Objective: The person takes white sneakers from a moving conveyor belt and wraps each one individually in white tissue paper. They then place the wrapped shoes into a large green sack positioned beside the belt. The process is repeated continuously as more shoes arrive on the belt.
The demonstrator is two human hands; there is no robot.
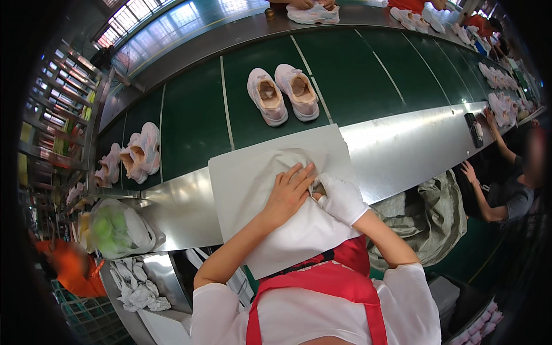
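Observation:
A stack of thin white paper sheets (pixel 241 181) lies in front of me, over the metal ledge and the edge of the green conveyor belt. My left hand (pixel 290 196) is bare and rests on the top sheet, its fingers spread and pressing on wrinkled paper. In a white glove with bare fingertips showing, my right hand (pixel 338 196) pinches a gathered fold of that sheet beside the left fingertips. Beyond the paper, a pair of pale pink sneakers (pixel 282 97) stands on the belt, heels towards me.
More pink sneakers (pixel 142 151) are on the belt at left. A plastic bag with green contents (pixel 118 228) sits left on the ledge, above crumpled paper (pixel 138 286). A woven sack (pixel 431 220) hangs open at right. Co-workers are at right (pixel 517 189), at left (pixel 71 263) and across the belt.

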